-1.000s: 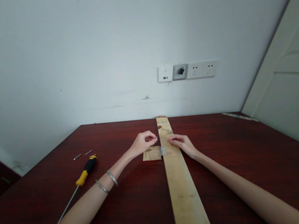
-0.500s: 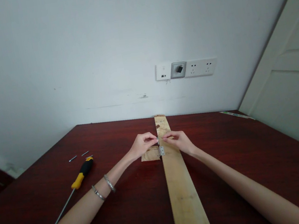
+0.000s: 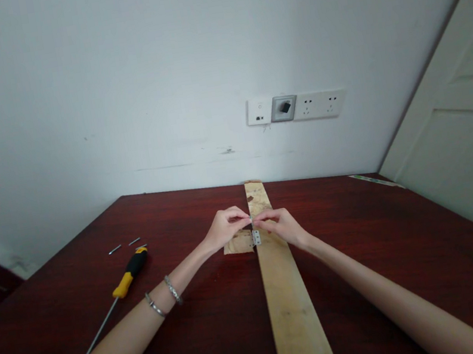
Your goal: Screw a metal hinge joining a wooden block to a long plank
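Note:
My left hand (image 3: 228, 227) is closed in a pinch over the left edge of a long wooden board (image 3: 291, 307). Facing it from the right, my right hand (image 3: 281, 224) pinches at the same spot, the fingertips of both hands nearly meeting. A tiny pale, metallic-looking bit shows between them, too small to name. Just below the fingers, a small metal hinge (image 3: 256, 237) lies on the board's edge, holes showing in its leaf. To its left, a short wooden piece (image 3: 238, 243) lies against the board, partly behind my left hand.
On the left of the dark red tabletop (image 3: 170, 212) lies a yellow and black screwdriver (image 3: 129, 274), its shaft partly hidden by my left forearm. Several screws, one a silver screw (image 3: 115, 250), lie beyond it. Wall sockets (image 3: 319, 105) are above the back edge.
My right hand has moved slightly left, so its fingertips now come up to those of my left hand. The board, hinge and screwdriver stay where they were.

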`<state>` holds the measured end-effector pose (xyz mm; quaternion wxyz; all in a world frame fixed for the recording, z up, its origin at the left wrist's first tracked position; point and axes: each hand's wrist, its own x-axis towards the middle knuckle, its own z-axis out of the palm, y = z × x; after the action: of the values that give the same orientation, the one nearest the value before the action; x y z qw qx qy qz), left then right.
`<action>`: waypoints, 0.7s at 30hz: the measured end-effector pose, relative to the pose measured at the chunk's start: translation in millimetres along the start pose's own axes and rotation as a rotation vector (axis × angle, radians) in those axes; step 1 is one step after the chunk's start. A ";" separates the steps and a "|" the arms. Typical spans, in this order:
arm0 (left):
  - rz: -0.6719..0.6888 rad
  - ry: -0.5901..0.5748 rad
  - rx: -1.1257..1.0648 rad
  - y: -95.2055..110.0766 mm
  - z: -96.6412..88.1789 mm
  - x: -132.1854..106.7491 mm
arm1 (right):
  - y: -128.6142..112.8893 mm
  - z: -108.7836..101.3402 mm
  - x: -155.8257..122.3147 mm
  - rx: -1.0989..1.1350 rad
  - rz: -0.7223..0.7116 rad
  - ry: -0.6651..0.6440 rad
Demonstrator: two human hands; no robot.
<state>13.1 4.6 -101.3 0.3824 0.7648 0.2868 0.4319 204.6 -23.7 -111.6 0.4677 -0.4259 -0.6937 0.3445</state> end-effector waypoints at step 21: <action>0.018 -0.056 0.126 -7.5 -2.6 10.1 | 27.9 1.3 -0.7 -0.163 -0.072 0.070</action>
<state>14.6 17.4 -102.2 0.3376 0.8016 0.2958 0.3950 211.0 -13.3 -136.7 0.4677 -0.4490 -0.7175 0.2547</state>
